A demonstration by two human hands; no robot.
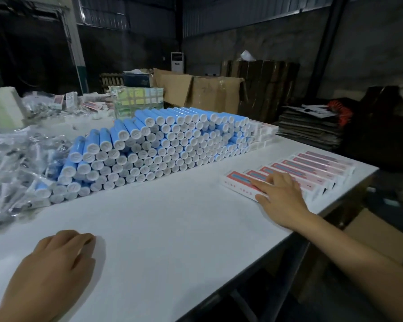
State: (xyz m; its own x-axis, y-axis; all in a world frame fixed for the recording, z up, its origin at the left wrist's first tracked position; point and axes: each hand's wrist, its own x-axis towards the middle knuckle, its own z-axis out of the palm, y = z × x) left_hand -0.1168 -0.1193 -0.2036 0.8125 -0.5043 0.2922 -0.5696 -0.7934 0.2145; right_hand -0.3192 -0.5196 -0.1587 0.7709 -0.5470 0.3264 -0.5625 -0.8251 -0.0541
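A row of flat white-and-pink cardboard cartons (312, 168) is laid out at the right of the frame, and the nearest is touched by the flat, spread right hand (282, 198). The left hand (56, 268) is rested empty and loosely curled at lower left. The stacked blue white-capped tubes (161, 145) at centre seem unpacked, so most work is judged left. The carton print cannot be read.

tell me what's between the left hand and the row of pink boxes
Only bare white table separates the left hand from the row of pink boxes, as the head view shows; the blue tubes lie farther back.
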